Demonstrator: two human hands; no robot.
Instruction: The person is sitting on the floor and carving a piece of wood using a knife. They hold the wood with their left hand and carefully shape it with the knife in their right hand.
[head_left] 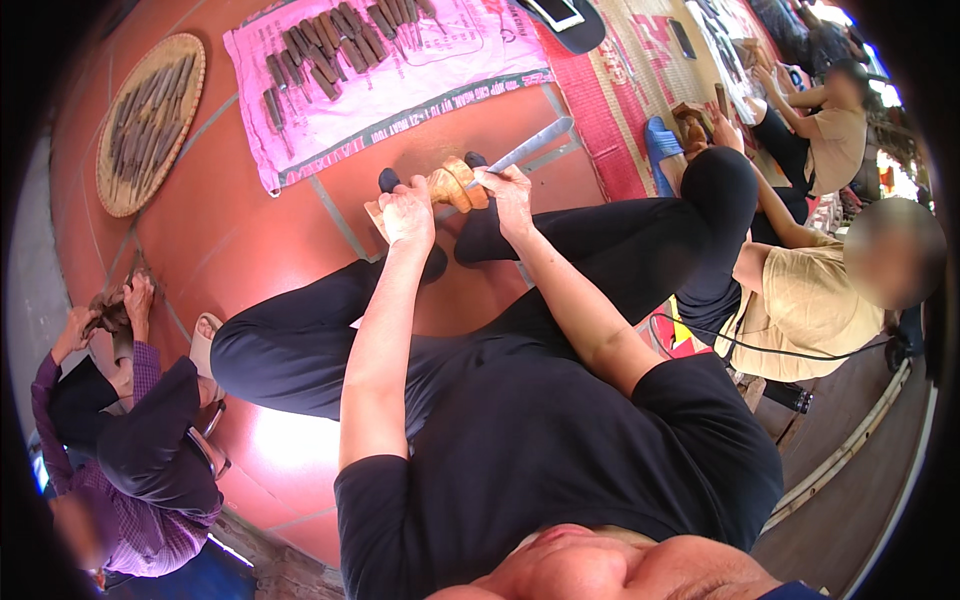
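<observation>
Both my hands work over the tiled floor between my bent legs. My left hand (408, 214) is closed round one end of a carved, light-brown wooden piece (458, 186) with rounded ridges. In my right hand (508, 196) is a carving knife (538, 144), a long flat grey metal tool. Its wide end sticks out to the far right, and its narrow end meets the wood beside my fingers. My dark-covered feet (476, 160) are close against the carving. Which part of the wood lies under my left fingers is hidden.
Several wooden-handled tools (325, 45) lie on a pink cloth (258, 130) ahead. A round woven tray (112, 200) with more stands far left. On a red patterned mat (590, 110) are blue sandals (660, 145). Co-workers sit on both sides; the left one's hands (138, 300) hold a brown piece.
</observation>
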